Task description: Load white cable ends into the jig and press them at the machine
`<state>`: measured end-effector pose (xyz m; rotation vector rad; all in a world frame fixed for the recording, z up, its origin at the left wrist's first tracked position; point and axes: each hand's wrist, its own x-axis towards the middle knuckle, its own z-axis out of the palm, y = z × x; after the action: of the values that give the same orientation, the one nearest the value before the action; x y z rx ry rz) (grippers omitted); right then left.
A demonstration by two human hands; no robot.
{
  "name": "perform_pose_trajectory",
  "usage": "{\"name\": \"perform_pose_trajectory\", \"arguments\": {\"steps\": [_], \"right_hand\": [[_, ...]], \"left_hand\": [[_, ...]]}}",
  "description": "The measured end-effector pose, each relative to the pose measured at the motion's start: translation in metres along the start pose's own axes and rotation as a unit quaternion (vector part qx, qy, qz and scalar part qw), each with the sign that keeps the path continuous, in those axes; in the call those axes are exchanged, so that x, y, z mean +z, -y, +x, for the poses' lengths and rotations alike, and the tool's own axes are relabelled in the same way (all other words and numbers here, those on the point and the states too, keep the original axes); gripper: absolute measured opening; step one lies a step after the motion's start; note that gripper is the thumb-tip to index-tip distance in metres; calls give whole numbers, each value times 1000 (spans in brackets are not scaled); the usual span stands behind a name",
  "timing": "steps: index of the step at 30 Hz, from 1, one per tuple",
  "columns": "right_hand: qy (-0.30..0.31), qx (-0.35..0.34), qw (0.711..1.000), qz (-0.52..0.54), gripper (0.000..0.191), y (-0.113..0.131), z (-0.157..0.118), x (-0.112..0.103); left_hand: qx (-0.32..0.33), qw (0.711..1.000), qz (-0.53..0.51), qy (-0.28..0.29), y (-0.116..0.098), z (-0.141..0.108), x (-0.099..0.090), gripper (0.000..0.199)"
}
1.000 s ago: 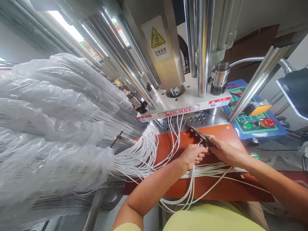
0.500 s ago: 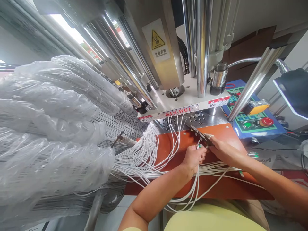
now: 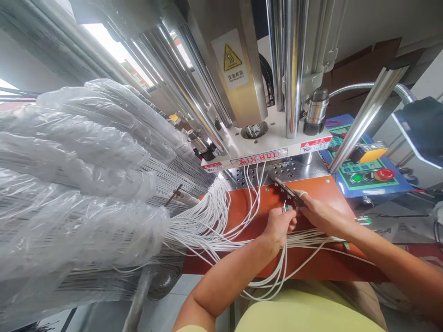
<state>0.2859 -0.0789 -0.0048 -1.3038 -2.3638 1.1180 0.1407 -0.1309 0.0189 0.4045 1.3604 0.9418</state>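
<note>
The narrow dark metal bar (image 3: 285, 190) is in my right hand (image 3: 318, 213), over the flat reddish-brown counter (image 3: 332, 189), in front of the white press plate with red lettering (image 3: 294, 144), its far end pointing toward that plate. My right fingers are closed on the bar's near end. My left hand (image 3: 278, 226) is just beside it, fingers pinching a small green-and-silver connector (image 3: 287, 208) with thin white cables (image 3: 281, 272) drooping below, on my side of the press plate. To do this well, I'd hold the bar firm and let the left fingertips make the fine adjustments, gripping close behind the connector rather than far down the cables, so it doesn't twist. I'd leave those cables some slack too; a tug from the hanging loop could turn the connector askew. My knuckles crowd the view, so I can't tell whether the connector touches the bar.
</note>
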Motion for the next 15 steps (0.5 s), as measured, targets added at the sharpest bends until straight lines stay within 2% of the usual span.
{"name": "perform_pose_trajectory", "arguments": {"steps": [10, 15], "right_hand": [[0, 24, 1000, 6, 11, 26, -9, -7], [2, 17, 1000, -8, 15, 23, -9, -3]], "left_hand": [[24, 999, -2, -48, 2, -1, 3, 8], [27, 999, 6, -39, 0, 3, 3, 11]]}}
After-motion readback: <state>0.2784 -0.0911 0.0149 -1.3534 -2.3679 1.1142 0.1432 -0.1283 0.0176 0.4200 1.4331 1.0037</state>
